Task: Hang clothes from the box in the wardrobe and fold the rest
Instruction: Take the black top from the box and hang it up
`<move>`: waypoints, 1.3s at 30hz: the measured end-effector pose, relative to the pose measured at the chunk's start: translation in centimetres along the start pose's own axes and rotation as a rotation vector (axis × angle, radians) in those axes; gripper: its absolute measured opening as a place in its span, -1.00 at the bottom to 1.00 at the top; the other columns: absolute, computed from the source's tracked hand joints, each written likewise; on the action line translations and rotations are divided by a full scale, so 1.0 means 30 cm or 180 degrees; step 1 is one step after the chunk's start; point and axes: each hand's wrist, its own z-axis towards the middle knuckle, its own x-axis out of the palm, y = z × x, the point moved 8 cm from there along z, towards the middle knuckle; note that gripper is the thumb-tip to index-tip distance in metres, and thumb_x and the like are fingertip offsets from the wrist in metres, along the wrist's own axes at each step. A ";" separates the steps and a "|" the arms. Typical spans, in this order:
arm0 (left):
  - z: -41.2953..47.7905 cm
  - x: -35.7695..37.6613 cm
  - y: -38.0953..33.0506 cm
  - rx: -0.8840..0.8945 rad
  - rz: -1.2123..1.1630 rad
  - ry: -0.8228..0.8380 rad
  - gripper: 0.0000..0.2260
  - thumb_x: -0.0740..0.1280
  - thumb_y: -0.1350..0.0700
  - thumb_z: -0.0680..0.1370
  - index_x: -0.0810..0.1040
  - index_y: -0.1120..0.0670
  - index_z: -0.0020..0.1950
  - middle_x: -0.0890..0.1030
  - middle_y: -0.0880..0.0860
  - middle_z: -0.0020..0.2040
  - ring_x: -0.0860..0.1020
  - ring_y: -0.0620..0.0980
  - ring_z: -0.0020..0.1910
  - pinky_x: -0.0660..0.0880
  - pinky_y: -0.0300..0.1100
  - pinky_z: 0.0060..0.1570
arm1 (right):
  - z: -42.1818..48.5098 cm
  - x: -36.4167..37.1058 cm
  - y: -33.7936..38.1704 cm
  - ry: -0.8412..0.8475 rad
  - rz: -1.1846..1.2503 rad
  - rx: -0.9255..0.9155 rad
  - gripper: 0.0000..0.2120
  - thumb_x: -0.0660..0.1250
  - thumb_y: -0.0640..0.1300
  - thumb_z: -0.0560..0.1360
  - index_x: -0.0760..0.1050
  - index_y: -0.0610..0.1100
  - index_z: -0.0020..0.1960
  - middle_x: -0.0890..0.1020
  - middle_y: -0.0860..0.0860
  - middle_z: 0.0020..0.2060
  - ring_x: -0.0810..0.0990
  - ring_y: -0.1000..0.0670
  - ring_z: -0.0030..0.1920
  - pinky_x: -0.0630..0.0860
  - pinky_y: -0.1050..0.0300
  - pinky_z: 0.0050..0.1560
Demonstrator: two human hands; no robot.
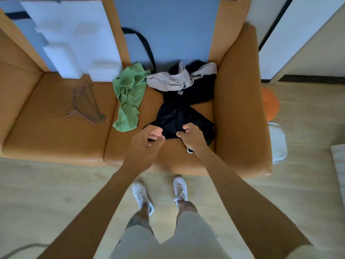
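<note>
A black garment (183, 118) lies spread on the right seat of a tan sofa (56, 139). My left hand (149, 138) grips its near left edge, fingers curled round the cloth. My right hand (190, 136) pinches the same edge a little to the right. A grey garment (177, 79) is crumpled over the black one's far end. A green garment (128, 98) lies bunched just left of them. A few thin wire hangers (87, 103) rest on the left seat.
White foam blocks (74, 38) and a blue panel (168, 30) with a black strap (145, 43) lean on the sofa back. An orange object (270, 103) and a white object (278, 144) sit on the wooden floor right of the armrest. A white cabinet (298, 43) stands at the far right.
</note>
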 end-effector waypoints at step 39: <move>0.672 0.173 0.327 -0.0262 0.0061 0.0365 -0.74 0.33 0.05 0.59 0.54 0.10 0.24 0.62 0.04 0.13 0.58 -0.02 0.12 0.53 -0.03 0.18 | 0.640 0.061 -0.009 0.0073 0.0368 -0.0033 -0.79 0.49 -0.34 0.39 0.59 -0.05 -0.14 0.58 -0.06 -0.20 0.53 0.00 -0.15 0.49 0.09 -0.05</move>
